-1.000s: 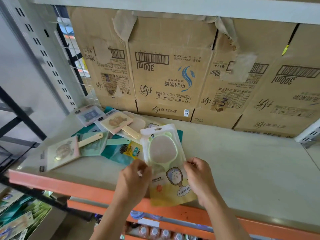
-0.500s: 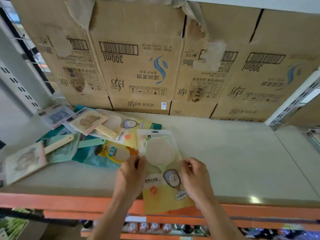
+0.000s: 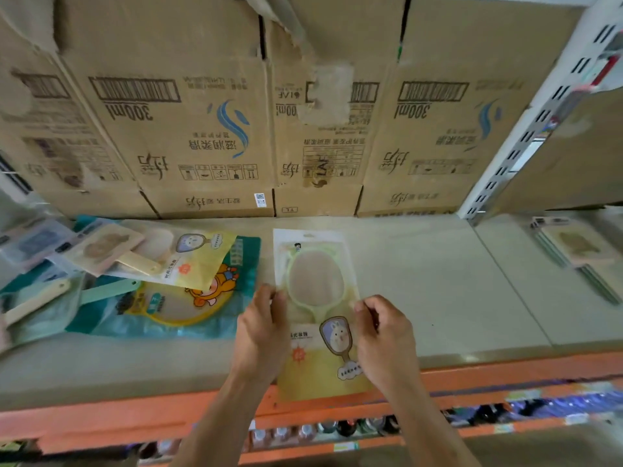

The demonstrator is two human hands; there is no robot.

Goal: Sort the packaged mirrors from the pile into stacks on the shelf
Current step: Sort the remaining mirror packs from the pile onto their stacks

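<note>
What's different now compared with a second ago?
The green mirror package has moved right along the shelf, clear of the pile it overlapped before. The left hand and right hand still pinch its side edges; nothing was let go. The pile and the cardboard boxes behind stayed put.

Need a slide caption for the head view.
Left hand and right hand hold a packaged green mirror over the shelf, right of the pile.
</note>
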